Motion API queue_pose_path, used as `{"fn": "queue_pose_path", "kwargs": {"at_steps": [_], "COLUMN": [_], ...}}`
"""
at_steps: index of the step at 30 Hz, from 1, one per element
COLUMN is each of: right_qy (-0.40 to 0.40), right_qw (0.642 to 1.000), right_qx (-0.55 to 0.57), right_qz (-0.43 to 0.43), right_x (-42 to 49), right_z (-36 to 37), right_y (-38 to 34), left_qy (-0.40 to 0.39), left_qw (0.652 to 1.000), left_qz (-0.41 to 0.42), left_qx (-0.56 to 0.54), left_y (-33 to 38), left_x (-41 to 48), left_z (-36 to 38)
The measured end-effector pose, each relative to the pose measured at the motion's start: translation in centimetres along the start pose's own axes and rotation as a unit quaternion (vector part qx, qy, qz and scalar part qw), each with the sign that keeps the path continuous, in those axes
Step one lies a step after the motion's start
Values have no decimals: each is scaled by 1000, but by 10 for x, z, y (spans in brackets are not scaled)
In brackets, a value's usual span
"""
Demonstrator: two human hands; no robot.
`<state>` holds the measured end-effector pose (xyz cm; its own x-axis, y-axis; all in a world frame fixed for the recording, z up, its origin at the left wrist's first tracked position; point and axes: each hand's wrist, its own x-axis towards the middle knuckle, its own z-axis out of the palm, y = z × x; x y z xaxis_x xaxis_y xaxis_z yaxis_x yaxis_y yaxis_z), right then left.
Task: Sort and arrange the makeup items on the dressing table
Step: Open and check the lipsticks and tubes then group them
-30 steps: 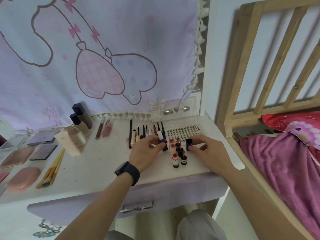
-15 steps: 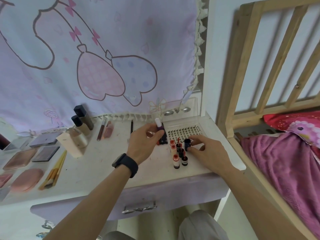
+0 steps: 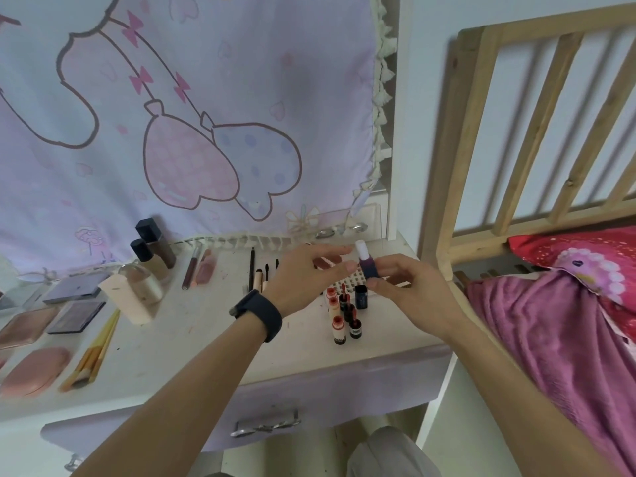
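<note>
1. Landmark: vials [image 3: 345,315], a tight cluster with red and orange contents. They stand upright on the table [image 3: 192,339], near its front edge.
2. Tube [image 3: 367,266]: white cap, dark purple body. It is in the air above and just behind the vials, roughly upright with the cap leaning slightly left. It is clear of the table.
3. Right hand [image 3: 416,294]: raised, to the right of the vials. Thumb and forefinger are clamped on the tube's lower end.
4. Left hand [image 3: 306,273]: raised, up and to the left of the vials. Fingers are nearly straight, with thumb and index apart. The thumb tip touches the tube's left side. The index points toward the cap and stops short of it.
5. Watch [image 3: 258,315]: dark band on the left wrist, left of the vials.
6. Dark bottle [image 3: 361,297]: upright, just behind the vials and below the tube.
7. Grid tray [image 3: 351,281]: behind the vials, mostly hidden by the hands.
8. Pencils [image 3: 258,278]: in a row behind and to the left of the vials.
9. Well left of the vials: two black-capped bottles [image 3: 151,246], palettes [image 3: 75,316], brushes [image 3: 94,352] and a pink compact [image 3: 34,371].
</note>
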<state>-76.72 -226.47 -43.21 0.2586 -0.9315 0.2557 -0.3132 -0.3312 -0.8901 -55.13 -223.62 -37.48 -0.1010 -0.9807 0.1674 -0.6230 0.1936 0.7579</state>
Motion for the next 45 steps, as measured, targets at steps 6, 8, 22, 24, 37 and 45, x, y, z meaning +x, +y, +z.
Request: {"fn": "queue_pose_path", "kwargs": {"at_steps": [6, 8, 22, 24, 37, 45], "right_qy": [-3, -11, 7, 4, 13, 83], "right_qw": [995, 992, 991, 991, 981, 974], "right_qx": [-79, -104, -125, -128, -185, -194], "right_qz": [68, 69, 43, 47, 50, 77], "right_x": [-7, -7, -7, -7, -9, -45], "right_z": [-4, 0, 2, 2, 6, 4], "right_y": [40, 45, 44, 43, 40, 24], "left_qy": [110, 89, 53, 44, 58, 42], "left_qw": [989, 982, 965, 966, 958, 966], "left_qz": [-58, -72, -71, -76, -33, -18], "left_qx": [80, 147, 247, 243, 280, 253], "left_y": [-47, -64, -83, -83, -92, -95], "left_x": [-28, -40, -50, -46, -53, -62], "left_z": [5, 14, 36, 35, 42, 40]}}
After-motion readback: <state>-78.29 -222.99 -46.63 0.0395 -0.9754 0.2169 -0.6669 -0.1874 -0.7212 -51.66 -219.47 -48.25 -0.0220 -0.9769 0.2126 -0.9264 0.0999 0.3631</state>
